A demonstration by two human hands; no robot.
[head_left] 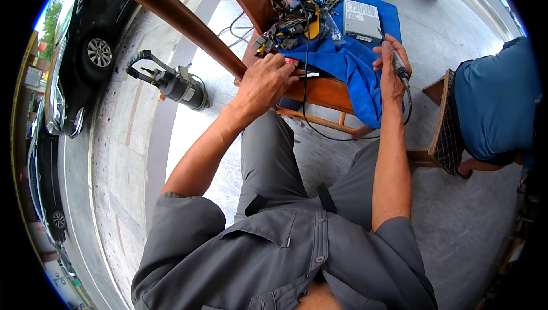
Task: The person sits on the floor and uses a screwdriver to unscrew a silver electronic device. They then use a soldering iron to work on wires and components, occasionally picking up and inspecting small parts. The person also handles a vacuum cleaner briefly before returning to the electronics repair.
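My right hand (391,79) is closed round a corded, pen-shaped probe (401,71) with a grey grip and a thin tip pointing up and away. Its black cable (306,100) loops down and back across the wooden chair (328,92). At the chair's near left corner, my left hand (265,80) reaches down with curled fingers; what they grip, if anything, is hidden. Beside its fingertips lie a small red item (291,61) and a dark object with a white strip (311,75). A blue cloth (365,96) drapes over the seat's near edge.
On the chair are a heap of wires and connectors (288,29) and a grey metal box (362,16). A black cylindrical device with a hose (185,89) stands left. A seated person in blue (496,104) is close right. Dark cars (85,53) stand at far left.
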